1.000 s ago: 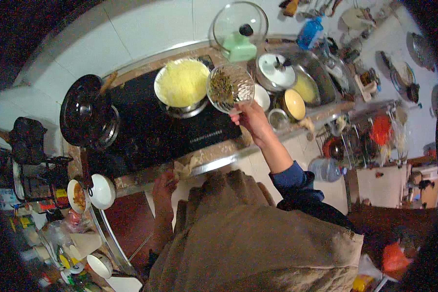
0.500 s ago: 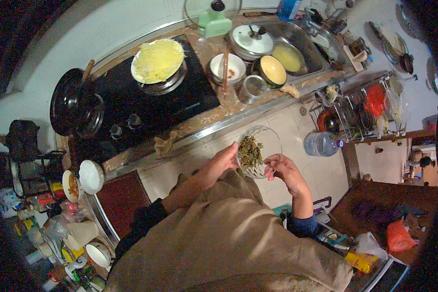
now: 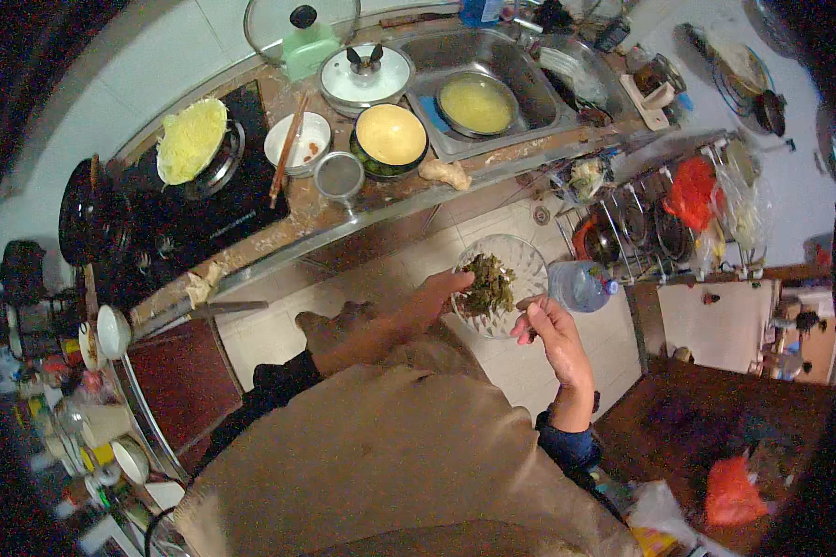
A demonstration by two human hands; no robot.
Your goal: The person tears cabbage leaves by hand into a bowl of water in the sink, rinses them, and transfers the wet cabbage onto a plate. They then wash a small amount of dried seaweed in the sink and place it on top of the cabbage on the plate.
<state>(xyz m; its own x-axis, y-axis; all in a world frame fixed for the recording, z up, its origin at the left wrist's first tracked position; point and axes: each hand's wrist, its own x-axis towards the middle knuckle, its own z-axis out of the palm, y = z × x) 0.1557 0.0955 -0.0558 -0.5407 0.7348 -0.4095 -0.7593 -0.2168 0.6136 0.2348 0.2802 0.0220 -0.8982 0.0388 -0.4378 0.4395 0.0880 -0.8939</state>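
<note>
A clear glass bowl [image 3: 527,265] is held out over the floor in front of my body. Dark green chopped leafy vegetables [image 3: 489,284] lie heaped toward its left side. My left hand [image 3: 443,293] grips the bowl at its left rim, with the thumb over the edge; its other fingers are mostly hidden. At the lower right rim is my right hand [image 3: 546,325], raised, its thumb and fingers pinched together. Whatever those fingertips hold, if anything, is too small to make out.
Along the counter [image 3: 381,193] stand a lidded pot [image 3: 367,79], a white bowl [image 3: 293,130] with chopsticks, and a yellow-lined bowl [image 3: 391,136]. Shredded yellow-green food [image 3: 190,141] sits on the stove. A basin [image 3: 477,104] rests in the sink. A water jug [image 3: 581,285] is beyond my right hand.
My view has turned to the right, so the stove and counter appear farther left. The glass bowl stays in my left hand, and my right hand remains beside its rim.
</note>
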